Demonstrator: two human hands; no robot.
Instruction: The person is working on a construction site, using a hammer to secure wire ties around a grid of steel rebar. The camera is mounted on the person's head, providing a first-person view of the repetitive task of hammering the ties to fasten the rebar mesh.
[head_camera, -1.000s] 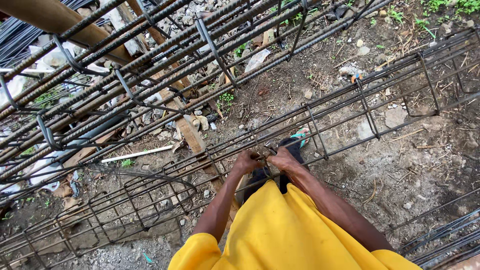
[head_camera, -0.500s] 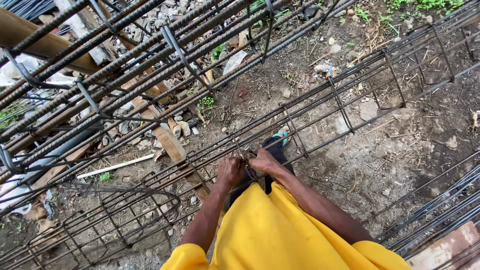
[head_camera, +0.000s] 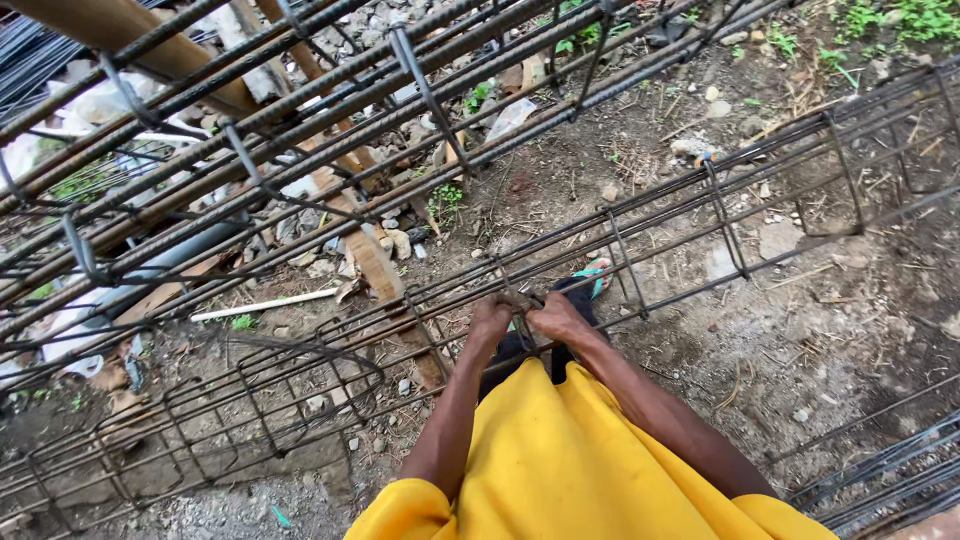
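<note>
A long rusty rebar cage (head_camera: 722, 216) lies across the dirt from lower left to upper right. Both my hands meet at one stirrup joint on its top bar, right in front of my yellow shirt. My left hand (head_camera: 489, 319) is closed around the bar on the left of the joint. My right hand (head_camera: 556, 316) is closed on it just to the right, and the knuckles almost touch. Whatever small thing sits between the fingers is hidden. A foot in a teal-strapped sandal (head_camera: 594, 276) shows through the cage just beyond my hands.
A second, larger rebar cage (head_camera: 300, 110) runs overhead at the upper left. Under it lie a wooden plank (head_camera: 375, 266), a thin white rod (head_camera: 265, 305), a grey pipe (head_camera: 180, 262), stones and litter. More rebar (head_camera: 880, 480) lies at the lower right.
Both hands stay closed at the same joint of the cage. Only the view has swung a little, first left and then back.
</note>
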